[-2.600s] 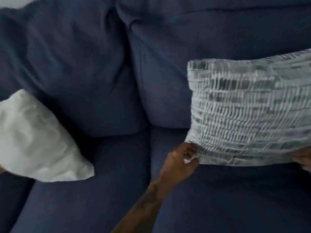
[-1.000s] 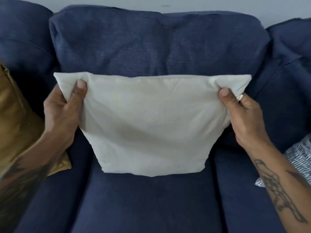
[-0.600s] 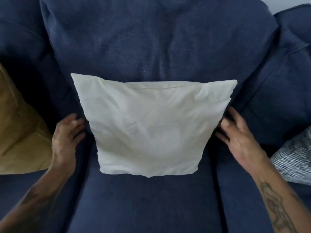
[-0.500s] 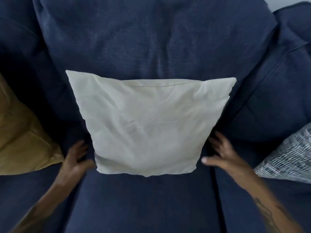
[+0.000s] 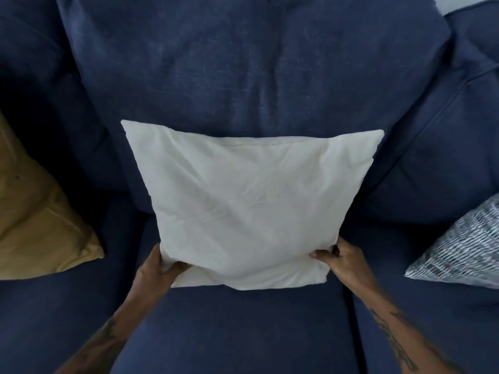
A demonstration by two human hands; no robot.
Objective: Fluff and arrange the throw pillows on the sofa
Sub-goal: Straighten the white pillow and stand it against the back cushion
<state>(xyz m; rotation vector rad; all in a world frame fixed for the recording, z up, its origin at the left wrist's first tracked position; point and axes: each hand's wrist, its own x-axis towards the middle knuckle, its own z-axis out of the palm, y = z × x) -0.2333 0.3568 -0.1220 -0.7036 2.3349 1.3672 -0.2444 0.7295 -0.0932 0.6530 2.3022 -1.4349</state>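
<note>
Against the sofa (image 5: 243, 63), both hands grip the white pillow (image 5: 248, 201) (fingertips hidden underneath).

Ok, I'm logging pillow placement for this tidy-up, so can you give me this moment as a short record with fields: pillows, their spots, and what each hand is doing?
centre pillow: plain white fabric throw pillow, upright against the navy sofa back cushion
left pillow: mustard-yellow pillow, partly out of frame
right pillow: grey-and-white woven patterned pillow, partly out of frame
left hand: gripping the white pillow's lower left corner
right hand: gripping its lower right corner
seat: navy seat cushion; the white pillow's bottom edge rests on it
</note>
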